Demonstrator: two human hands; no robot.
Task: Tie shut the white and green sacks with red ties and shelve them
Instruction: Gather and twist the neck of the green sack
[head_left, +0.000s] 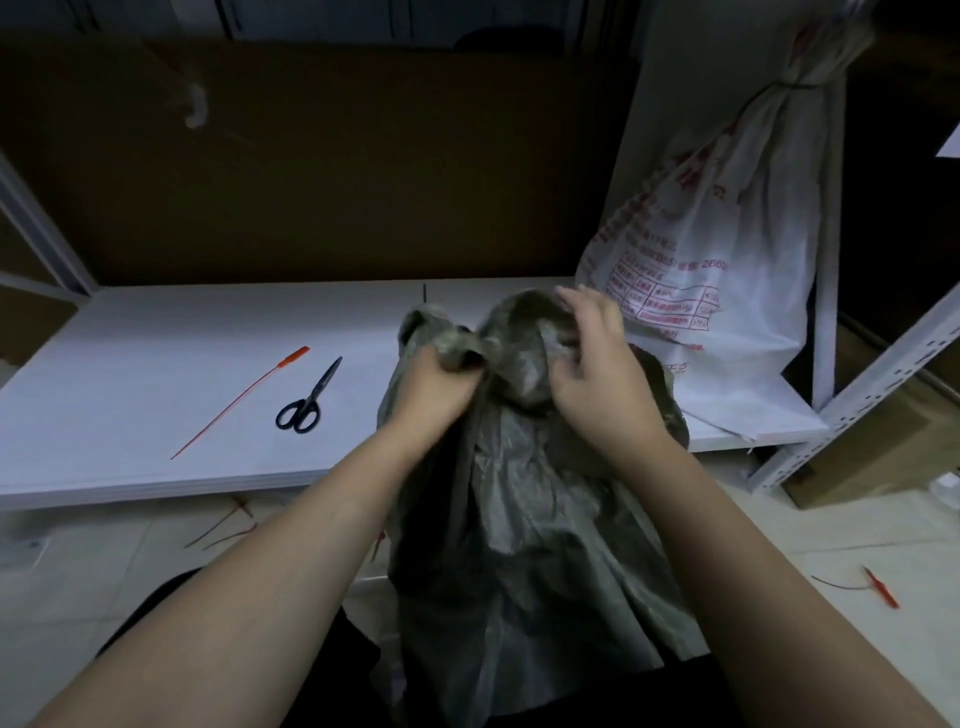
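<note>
Cloth of the green sack (519, 519), standing before the shelf (156, 364), looks thin, soft and limp, so I think the bunched neck is the best hold, where the left hand (436, 384) clenches it and the right hand (597, 374) gathers more.

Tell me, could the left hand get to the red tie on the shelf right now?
Probably yes, once it lets go: the left hand is gripping the green sack, but the shelf toward the red tie looks unobstructed.

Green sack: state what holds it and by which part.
Both hands grip the green sack at its gathered mouth: left hand bunches the neck, right hand clutches the top folds.
</note>
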